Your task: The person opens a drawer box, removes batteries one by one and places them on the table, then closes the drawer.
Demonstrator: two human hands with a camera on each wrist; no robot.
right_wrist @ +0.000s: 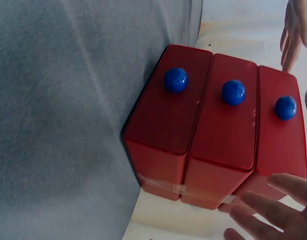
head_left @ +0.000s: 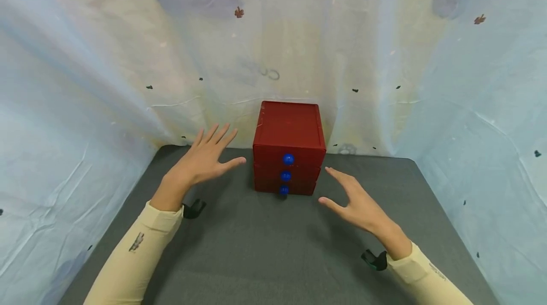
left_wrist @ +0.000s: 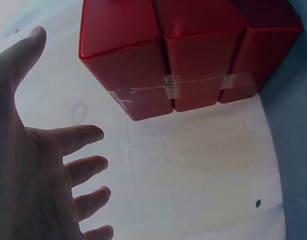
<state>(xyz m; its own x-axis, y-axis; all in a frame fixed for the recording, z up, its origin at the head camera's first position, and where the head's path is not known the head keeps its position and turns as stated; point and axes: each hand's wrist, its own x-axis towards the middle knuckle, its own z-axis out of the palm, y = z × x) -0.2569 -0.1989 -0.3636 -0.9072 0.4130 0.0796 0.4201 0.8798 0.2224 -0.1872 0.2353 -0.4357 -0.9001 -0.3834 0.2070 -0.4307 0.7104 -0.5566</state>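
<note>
A red box of three stacked drawers (head_left: 289,127) stands at the back of the grey table, each drawer front bearing a round blue knob (head_left: 288,159). To its left my left hand (head_left: 202,160) is held up with fingers spread, apart from the box. My right hand (head_left: 356,203) hovers to the right and front of the drawers, thumb and fingers parted, touching nothing. Strips of clear tape (left_wrist: 172,86) run across the drawers' side in the left wrist view. All three knobs show in the right wrist view, with the fingers (right_wrist: 263,212) of my right hand beside the drawers.
A grey cloth-covered table (head_left: 273,252) lies under both hands. Pale curtains (head_left: 299,43) with small leaf prints hang behind the box and along both sides. A dark strap (head_left: 194,209) sits at my left wrist, another (head_left: 374,260) at my right.
</note>
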